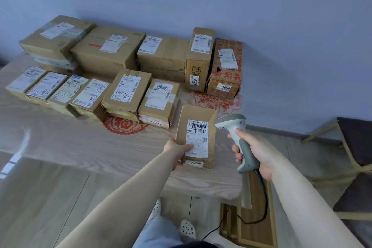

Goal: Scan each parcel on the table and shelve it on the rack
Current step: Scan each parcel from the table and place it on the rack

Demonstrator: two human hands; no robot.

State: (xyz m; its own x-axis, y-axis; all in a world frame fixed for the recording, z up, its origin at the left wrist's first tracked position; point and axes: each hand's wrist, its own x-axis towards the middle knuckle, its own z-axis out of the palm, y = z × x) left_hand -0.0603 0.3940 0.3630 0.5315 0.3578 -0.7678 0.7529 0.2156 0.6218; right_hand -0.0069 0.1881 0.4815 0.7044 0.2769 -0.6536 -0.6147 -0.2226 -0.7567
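I see the left hand [177, 150] clamped on the near-left edge of a small brown parcel [196, 137], thumb on top over the white shipping label [197, 138]; label has a barcode, black handwriting and small print, plus a small number tag on the near face that I can't read fully. Parcel sits on the wooden table [80, 143] near its front-right corner, long axis pointing to 12 o'clock. Right hand [255, 154] is wrapped around the grip of a grey handheld scanner [236, 137], head aimed toward 10 o'clock at the label, just beside the parcel, not touching it. Scanner cable [261, 203] drops toward 6 o'clock to the floor. At 11 o'clock of the parcel: a row of flat labelled boxes [60, 90], nearest one [159, 102] just beside it. Behind them along the wall, bigger cartons [106, 52], an upright box tagged 6085 [198, 60] and a red-printed box tagged 4068 [225, 68] at 12 o'clock. Red paper cutouts [124, 126] lie on the tabletop. Open tabletop runs from 9 to 7 o'clock of the parcel; table's right edge is close at 3 o'clock. A dark stool [354, 147] stands well apart at 3 o'clock, a wooden frame [249, 225] on the floor at 5 o'clock.
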